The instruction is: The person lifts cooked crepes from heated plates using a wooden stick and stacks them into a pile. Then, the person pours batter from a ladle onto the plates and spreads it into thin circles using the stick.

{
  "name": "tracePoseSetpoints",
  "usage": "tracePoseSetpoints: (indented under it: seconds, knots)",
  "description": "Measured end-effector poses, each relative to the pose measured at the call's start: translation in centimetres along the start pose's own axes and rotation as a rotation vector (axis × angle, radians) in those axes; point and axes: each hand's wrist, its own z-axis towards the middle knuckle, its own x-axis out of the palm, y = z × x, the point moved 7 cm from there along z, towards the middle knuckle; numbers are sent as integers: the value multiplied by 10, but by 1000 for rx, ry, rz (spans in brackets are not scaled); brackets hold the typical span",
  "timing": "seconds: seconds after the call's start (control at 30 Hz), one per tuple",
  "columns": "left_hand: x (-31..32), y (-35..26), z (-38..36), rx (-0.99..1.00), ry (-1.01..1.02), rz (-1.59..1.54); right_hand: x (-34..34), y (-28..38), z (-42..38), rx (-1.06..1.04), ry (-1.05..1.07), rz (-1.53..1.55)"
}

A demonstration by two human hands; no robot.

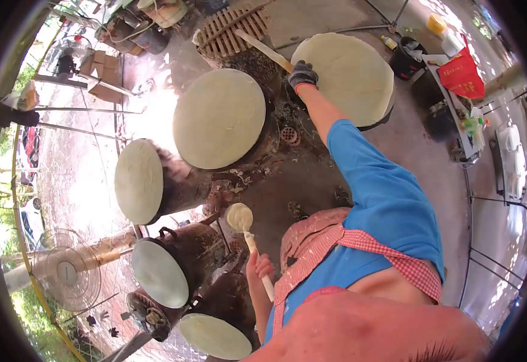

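My right hand [304,75], in a dark glove, is closed around the end of a long flat wooden spatula [265,49]. It is over the edge of a large round griddle covered with a pale sheet of batter [351,75]. The spatula's far end points toward a slatted wooden rack [230,30]. My left hand [260,265], bare, grips the light handle of a ladle [239,218], whose round head is coated with batter. Close to the ladle is another batter-covered round griddle [220,119].
More round griddles with pale tops stand at the left, one a cream griddle [138,181] and one a whiter griddle [160,273]. Another griddle [215,335] is at the bottom. A standing fan [67,273] is far left. A table with a red bag [461,73] stands at the right.
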Motion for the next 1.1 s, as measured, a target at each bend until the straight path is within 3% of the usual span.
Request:
tracePoseSetpoints:
  seconds: [0.07, 0.13, 0.4, 0.53, 0.6, 0.63, 0.67, 0.83, 1.1]
  knots:
    - [-5, -20, -8, -65, -4, -19, 5, -3, 11, -40, -94, -55]
    - [-2, -37, -9, 11, -98, -42, -13, -2, 9, -234, -207, -67]
    - [17, -53, 2, -22, -103, -52, -157, -115, 14, -206, -539, -17]
    - [25, -56, 16, -99, -76, -38, -264, -159, 6, -218, -567, 19]
    - [28, -60, 23, -91, -58, -27, -308, -191, 51, -258, -562, -161]
    - [30, -60, 25, -108, -59, -21, -334, -189, 47, -326, -581, -26]
    - [33, -59, 26, -115, -51, -18, -357, -194, 62, -244, -488, -49]
    - [43, -59, 20, -91, -36, 27, -409, -105, 37, -353, -440, -14]
    - [35, -68, -1, -38, -29, -38, -329, 110, 36, -634, -282, 93]
